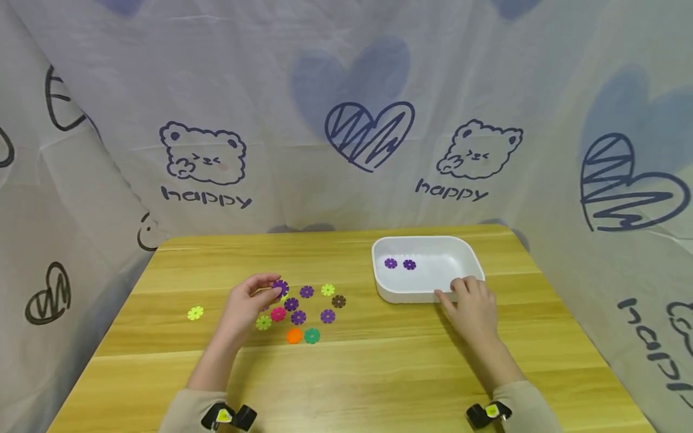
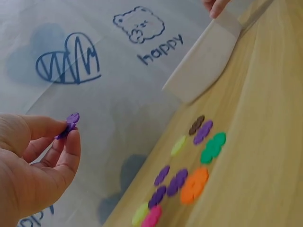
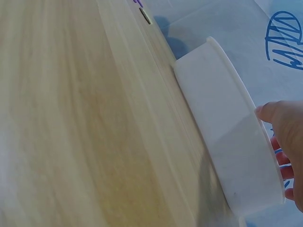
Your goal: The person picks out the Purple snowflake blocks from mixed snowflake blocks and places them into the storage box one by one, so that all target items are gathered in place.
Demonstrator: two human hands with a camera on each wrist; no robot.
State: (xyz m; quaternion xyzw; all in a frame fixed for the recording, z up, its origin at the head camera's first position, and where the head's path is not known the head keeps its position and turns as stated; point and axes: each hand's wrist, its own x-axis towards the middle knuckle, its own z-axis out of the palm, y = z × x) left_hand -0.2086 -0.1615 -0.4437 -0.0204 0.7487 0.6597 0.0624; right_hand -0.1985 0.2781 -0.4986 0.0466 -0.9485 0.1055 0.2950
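Observation:
My left hand [image 1: 248,304] pinches a purple snowflake disc [image 1: 280,288] between thumb and fingers, raised above the table; the left wrist view shows that disc [image 2: 70,126] nearly edge-on. Below and around it lie more purple discs [image 1: 298,317], a pink disc [image 1: 278,314], an orange disc [image 1: 294,335] and a green disc [image 1: 311,335]. My right hand [image 1: 473,307] holds the near right rim of a white plastic tub [image 1: 406,297], thumb outside and fingers over the edge. Two purple discs [image 1: 409,264] lie inside the tub, towards its left.
A lone yellow-green disc [image 1: 195,313] lies at the left of the wooden table [image 1: 368,385]. A brown disc [image 1: 338,301] and another yellow-green disc [image 1: 328,290] sit between the pile and the tub. Printed cloth [image 1: 281,120] hangs behind the table and at both sides.

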